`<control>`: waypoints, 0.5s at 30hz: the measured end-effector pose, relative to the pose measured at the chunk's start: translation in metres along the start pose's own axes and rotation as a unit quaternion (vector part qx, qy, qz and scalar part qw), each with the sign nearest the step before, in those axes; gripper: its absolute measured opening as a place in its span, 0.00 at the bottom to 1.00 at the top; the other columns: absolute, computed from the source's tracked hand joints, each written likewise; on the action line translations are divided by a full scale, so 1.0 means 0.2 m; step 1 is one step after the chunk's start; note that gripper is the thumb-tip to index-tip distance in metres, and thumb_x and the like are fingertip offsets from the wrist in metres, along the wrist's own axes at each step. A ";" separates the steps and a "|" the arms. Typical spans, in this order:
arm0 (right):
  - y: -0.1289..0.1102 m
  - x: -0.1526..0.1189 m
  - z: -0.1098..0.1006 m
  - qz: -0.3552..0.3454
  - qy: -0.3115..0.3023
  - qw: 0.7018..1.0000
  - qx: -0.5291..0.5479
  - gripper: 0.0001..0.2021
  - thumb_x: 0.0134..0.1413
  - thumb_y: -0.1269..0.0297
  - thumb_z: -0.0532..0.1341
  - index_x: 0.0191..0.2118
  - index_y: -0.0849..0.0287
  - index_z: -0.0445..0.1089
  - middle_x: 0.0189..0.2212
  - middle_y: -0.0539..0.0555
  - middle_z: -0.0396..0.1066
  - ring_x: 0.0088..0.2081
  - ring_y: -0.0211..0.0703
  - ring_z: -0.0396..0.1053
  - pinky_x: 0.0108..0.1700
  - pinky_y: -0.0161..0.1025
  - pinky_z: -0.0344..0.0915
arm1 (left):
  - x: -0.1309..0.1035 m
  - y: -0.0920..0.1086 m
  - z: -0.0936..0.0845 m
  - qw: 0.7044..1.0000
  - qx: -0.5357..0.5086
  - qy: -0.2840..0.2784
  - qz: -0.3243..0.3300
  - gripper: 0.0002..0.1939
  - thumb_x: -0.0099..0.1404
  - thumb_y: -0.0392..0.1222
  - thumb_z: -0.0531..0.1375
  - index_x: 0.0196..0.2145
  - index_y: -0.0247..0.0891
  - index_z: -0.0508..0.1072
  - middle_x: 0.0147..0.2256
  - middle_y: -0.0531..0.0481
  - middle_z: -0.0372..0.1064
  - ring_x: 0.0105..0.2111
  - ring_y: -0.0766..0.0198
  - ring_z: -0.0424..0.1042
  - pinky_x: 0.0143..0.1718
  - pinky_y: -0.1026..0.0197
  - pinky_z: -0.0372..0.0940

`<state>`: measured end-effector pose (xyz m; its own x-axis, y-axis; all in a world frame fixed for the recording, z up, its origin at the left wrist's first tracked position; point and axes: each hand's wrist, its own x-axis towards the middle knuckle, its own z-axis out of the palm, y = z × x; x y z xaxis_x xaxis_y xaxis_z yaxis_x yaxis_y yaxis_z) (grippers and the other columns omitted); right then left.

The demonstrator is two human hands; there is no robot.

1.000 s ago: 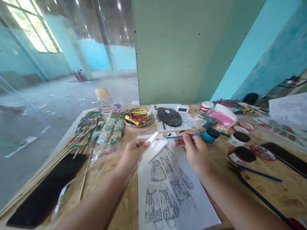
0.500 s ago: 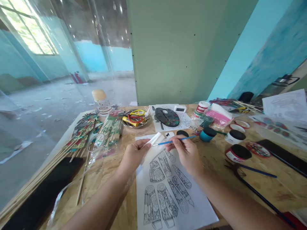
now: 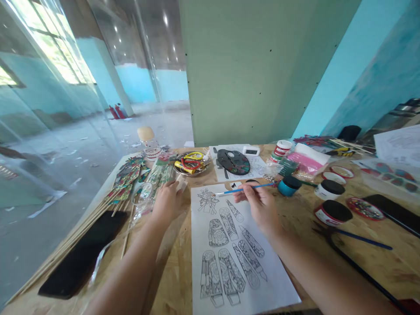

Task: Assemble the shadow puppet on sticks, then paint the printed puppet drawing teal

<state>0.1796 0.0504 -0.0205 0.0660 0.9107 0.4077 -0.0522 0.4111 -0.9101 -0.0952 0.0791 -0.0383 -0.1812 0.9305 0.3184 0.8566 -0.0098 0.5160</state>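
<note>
My right hand [image 3: 259, 205] grips a thin blue paintbrush [image 3: 234, 190] between thumb and fingers. The brush's tip points left, over the top of a white sheet [image 3: 229, 271] printed with black outline drawings of ornate puppet-like parts. To the left of the sheet, my left hand [image 3: 168, 199] is low over the wooden table with fingers closed about a white tissue [image 3: 181, 183], part of which shows at its right side. A plastic bag of green-patterned sticks [image 3: 157, 173] lies just beyond the left hand.
A dark palette [image 3: 233, 162] rests on papers at the back, beside a metal bowl of tools [image 3: 192, 166]. Paint jars [image 3: 333, 213] stand at right, near black scissors [image 3: 328, 232]. Decorated sticks [image 3: 108, 205] and a black phone [image 3: 85, 253] lie left.
My left hand has moved left with the tissue, away from the brush tip and off the sheet. The brush stays in my right hand, and the top drawing is now uncovered.
</note>
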 end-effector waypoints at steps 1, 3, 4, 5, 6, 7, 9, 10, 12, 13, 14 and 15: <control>0.00 0.00 0.00 -0.001 -0.002 1.000 -0.001 0.15 0.59 0.49 0.63 0.36 0.58 0.72 0.26 0.53 0.78 0.26 0.42 0.77 0.32 0.41 0.77 | 0.02 0.01 0.02 1.000 0.009 -0.005 0.000 0.14 0.66 0.42 0.57 0.48 0.36 0.73 0.54 0.41 0.68 0.56 0.53 0.66 0.61 0.46 0.57; 0.00 0.00 0.00 -0.003 -0.013 1.000 -0.001 0.15 0.60 0.49 0.62 0.36 0.57 0.72 0.27 0.52 0.78 0.26 0.42 0.77 0.32 0.41 0.77 | 0.08 0.03 0.07 1.000 0.025 -0.001 -0.013 0.17 0.67 0.44 0.58 0.51 0.36 0.70 0.57 0.42 0.65 0.59 0.52 0.63 0.61 0.41 0.56; 0.01 0.00 0.00 -0.003 -0.020 1.000 0.000 0.15 0.60 0.49 0.62 0.36 0.57 0.72 0.26 0.52 0.78 0.26 0.42 0.77 0.32 0.41 0.77 | 0.10 0.04 0.09 0.999 0.029 0.002 -0.023 0.18 0.67 0.46 0.58 0.52 0.36 0.69 0.58 0.42 0.64 0.60 0.51 0.62 0.61 0.39 0.55; 0.01 -0.01 0.00 -0.003 -0.025 1.000 0.004 0.15 0.60 0.49 0.62 0.36 0.57 0.72 0.26 0.52 0.78 0.26 0.42 0.77 0.32 0.41 0.77 | 0.13 0.05 0.11 0.999 0.030 0.005 -0.031 0.19 0.67 0.48 0.58 0.53 0.37 0.69 0.59 0.42 0.63 0.61 0.50 0.60 0.62 0.38 0.53; 0.02 -0.01 0.00 -0.003 -0.028 1.000 0.008 0.15 0.60 0.49 0.62 0.37 0.57 0.72 0.26 0.53 0.78 0.26 0.42 0.77 0.31 0.41 0.77 | 0.15 0.05 0.12 0.999 0.027 0.006 -0.036 0.20 0.67 0.48 0.58 0.53 0.37 0.69 0.61 0.41 0.61 0.62 0.49 0.58 0.63 0.36 0.51; 0.03 -0.01 0.00 -0.002 -0.030 0.999 0.012 0.15 0.60 0.49 0.62 0.37 0.57 0.71 0.27 0.53 0.78 0.26 0.42 0.77 0.31 0.41 0.77 | 0.16 0.06 0.14 0.999 0.019 0.005 -0.038 0.20 0.67 0.47 0.58 0.54 0.36 0.68 0.62 0.39 0.60 0.64 0.47 0.55 0.64 0.36 0.48; 0.05 -0.01 0.00 0.002 -0.034 0.999 0.014 0.15 0.61 0.50 0.62 0.37 0.58 0.72 0.27 0.53 0.78 0.26 0.42 0.77 0.31 0.41 0.76 | 0.17 0.07 0.13 0.999 -0.010 -0.002 -0.035 0.23 0.64 0.44 0.59 0.55 0.33 0.68 0.65 0.34 0.56 0.68 0.43 0.47 0.66 0.36 0.42; 0.05 -0.01 0.00 0.005 -0.037 0.999 0.013 0.15 0.61 0.50 0.61 0.37 0.58 0.72 0.27 0.53 0.78 0.26 0.42 0.76 0.31 0.41 0.76 | 0.16 0.08 0.12 0.999 -0.031 -0.006 -0.034 0.24 0.62 0.43 0.60 0.54 0.31 0.68 0.65 0.31 0.54 0.69 0.41 0.41 0.67 0.36 0.38; 0.05 -0.01 0.00 0.010 -0.044 0.999 0.009 0.14 0.62 0.50 0.61 0.37 0.57 0.72 0.27 0.53 0.78 0.26 0.42 0.76 0.31 0.41 0.76 | 0.11 0.10 0.07 0.996 -0.085 -0.019 -0.036 0.24 0.57 0.41 0.62 0.51 0.31 0.70 0.65 0.29 0.54 0.70 0.38 0.32 0.68 0.37 0.34; 0.05 -0.01 -0.01 0.011 -0.047 0.999 0.005 0.14 0.62 0.50 0.61 0.37 0.57 0.72 0.27 0.53 0.78 0.26 0.42 0.76 0.31 0.41 0.76 | 0.06 0.12 0.04 0.992 -0.117 -0.028 -0.042 0.22 0.55 0.41 0.62 0.47 0.32 0.73 0.63 0.29 0.57 0.70 0.37 0.30 0.68 0.37 0.32; 0.05 -0.01 -0.02 0.009 -0.047 0.999 0.001 0.14 0.62 0.51 0.61 0.37 0.57 0.72 0.27 0.53 0.78 0.26 0.42 0.76 0.31 0.40 0.76 | 0.00 0.14 0.01 0.986 -0.155 -0.042 -0.050 0.17 0.54 0.42 0.63 0.42 0.34 0.75 0.60 0.30 0.62 0.70 0.34 0.32 0.67 0.36 0.33; 0.04 0.00 -0.02 0.003 -0.042 0.999 -0.005 0.13 0.62 0.51 0.60 0.36 0.56 0.71 0.27 0.52 0.78 0.25 0.41 0.75 0.31 0.40 0.75 | -0.08 0.17 -0.01 0.976 -0.199 -0.062 -0.064 0.11 0.54 0.44 0.64 0.34 0.37 0.76 0.54 0.29 0.67 0.69 0.31 0.36 0.66 0.34 0.36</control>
<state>0.1836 0.0537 -0.0285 -0.0185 0.9136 0.4062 -0.0422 0.4052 -0.9133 -0.0642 0.0644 -0.0248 -0.1935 0.9703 0.1449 0.5708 -0.0088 0.8210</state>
